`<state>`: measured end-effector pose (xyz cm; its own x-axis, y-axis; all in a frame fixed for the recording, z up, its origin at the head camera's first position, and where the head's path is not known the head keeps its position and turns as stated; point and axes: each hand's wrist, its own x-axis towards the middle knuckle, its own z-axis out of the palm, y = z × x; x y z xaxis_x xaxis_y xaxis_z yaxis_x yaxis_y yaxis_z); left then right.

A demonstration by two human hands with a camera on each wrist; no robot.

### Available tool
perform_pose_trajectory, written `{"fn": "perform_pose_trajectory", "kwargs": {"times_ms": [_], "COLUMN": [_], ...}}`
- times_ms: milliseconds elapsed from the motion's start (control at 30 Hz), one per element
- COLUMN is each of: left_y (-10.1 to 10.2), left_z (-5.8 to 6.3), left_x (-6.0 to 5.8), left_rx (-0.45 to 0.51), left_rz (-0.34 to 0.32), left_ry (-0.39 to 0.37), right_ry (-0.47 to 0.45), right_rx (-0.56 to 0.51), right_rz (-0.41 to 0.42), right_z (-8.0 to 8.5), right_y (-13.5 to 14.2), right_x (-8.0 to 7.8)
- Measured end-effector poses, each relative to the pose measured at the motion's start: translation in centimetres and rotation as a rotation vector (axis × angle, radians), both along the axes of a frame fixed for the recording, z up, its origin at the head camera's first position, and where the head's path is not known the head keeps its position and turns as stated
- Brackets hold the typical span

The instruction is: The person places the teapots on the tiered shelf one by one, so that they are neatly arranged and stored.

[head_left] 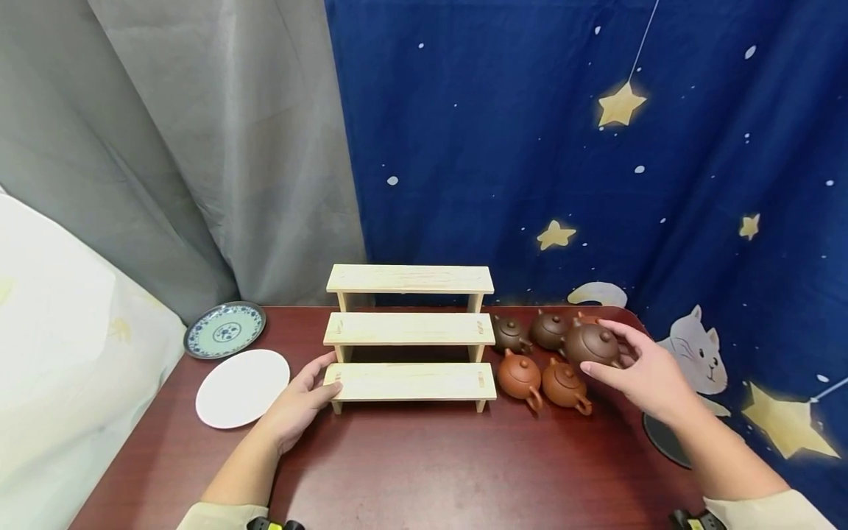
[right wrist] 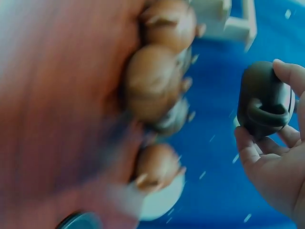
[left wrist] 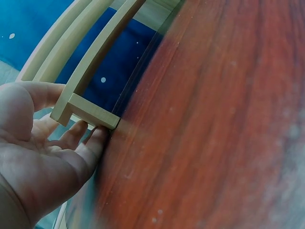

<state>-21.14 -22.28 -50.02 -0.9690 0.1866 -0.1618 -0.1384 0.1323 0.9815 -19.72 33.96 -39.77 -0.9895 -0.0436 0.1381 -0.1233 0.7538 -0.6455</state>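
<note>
My right hand [head_left: 652,375] holds a dark brown teapot [head_left: 592,343] in the air, with the thumb on one side and the fingers on the other. The right wrist view shows that teapot's looped handle [right wrist: 268,116] facing the camera. My left hand [head_left: 301,403] grips the left end of a three-step wooden display stand [head_left: 408,380]. Its thumb lies on the lowest step and its fingers are at the side support [left wrist: 93,112]. Right of the stand are two reddish-brown teapots [head_left: 520,377] and two dark brown teapots [head_left: 510,335]. Another reddish one is mostly hidden behind the held teapot.
A blue-patterned plate [head_left: 225,330] and a white oval plate [head_left: 243,389] lie left of the stand on the dark red table [head_left: 424,471]. Beyond the table's right edge, a dark round object [head_left: 665,440] partly shows. Curtains [head_left: 477,147] hang behind.
</note>
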Motion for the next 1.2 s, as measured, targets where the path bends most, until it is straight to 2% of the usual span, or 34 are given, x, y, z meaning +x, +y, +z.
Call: {"fn": "perform_pose_trajectory", "kwargs": {"times_ms": [200, 367, 467, 600, 833, 1033, 1200], "left_y": [-0.2, -0.3, -0.3, -0.3, -0.3, -0.3, -0.4], "left_z": [-0.2, -0.1, -0.2, -0.4, -0.3, -0.2, -0.3], "left_x": [-0.1, -0.1, -0.1, -0.1, -0.1, 0.0, -0.1], "left_rx": [0.005, 0.006, 0.004, 0.000, -0.014, -0.019, -0.014], "left_rz": [-0.004, -0.008, -0.010, -0.015, -0.016, -0.019, -0.022], "left_ry": [0.004, 0.008, 0.012, 0.013, 0.017, 0.022, 0.020], "right_ry": [0.023, 0.048, 0.046, 0.030, 0.030, 0.023, 0.003], "right_rx": [-0.083, -0.103, -0.159, -0.226, -0.270, -0.329, -0.336], "right_rz": [0.097, 0.158, 0.212, 0.256, 0.293, 0.313, 0.317], "right_z": [3.2, 4.8, 5.6, 6.3, 7.6, 7.8, 7.9], "right_y": [-4.9, -8.9, -10.8, -13.1, -17.0, -20.3, -22.8], "right_x": [0.1, -0.9, -1.8, -3.1, -6.0, -8.8, -10.7]}}
